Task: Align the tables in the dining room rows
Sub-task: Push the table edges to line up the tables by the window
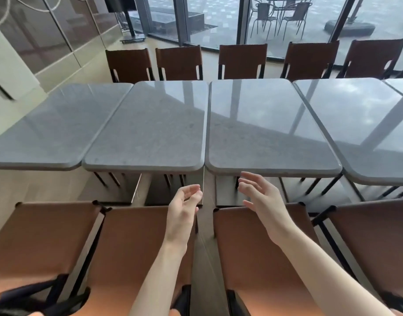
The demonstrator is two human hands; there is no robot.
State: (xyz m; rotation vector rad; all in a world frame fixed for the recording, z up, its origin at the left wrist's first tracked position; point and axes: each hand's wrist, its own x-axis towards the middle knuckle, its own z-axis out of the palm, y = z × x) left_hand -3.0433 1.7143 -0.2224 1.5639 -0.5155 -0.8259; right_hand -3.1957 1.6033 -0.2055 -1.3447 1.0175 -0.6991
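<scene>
Looking down from the head camera, a row of grey stone-topped benches runs across the middle of the room, edge to edge. The two nearest ones are the left-centre bench (148, 128) and the right-centre bench (264, 128); a thin seam separates them, and their near edges do not quite line up, the right one sitting slightly closer to the viewer. Another bench (52, 128) adjoins on the far left, and one more (367, 124) on the right.

Both bare forearms reach forward over the gap between two brown chairs (132, 247) in the near row. The left hand (184, 208) hovers below the bench edge, fingers loosely curled, holding nothing. The right hand (262, 197) is spread with relaxed fingers just under the near edge of the right-centre bench, also holding nothing; whether its fingertips touch that edge cannot be told.

A far row of brown chairs (242, 61) stands beyond the benches, before tall windows (287, 21).
</scene>
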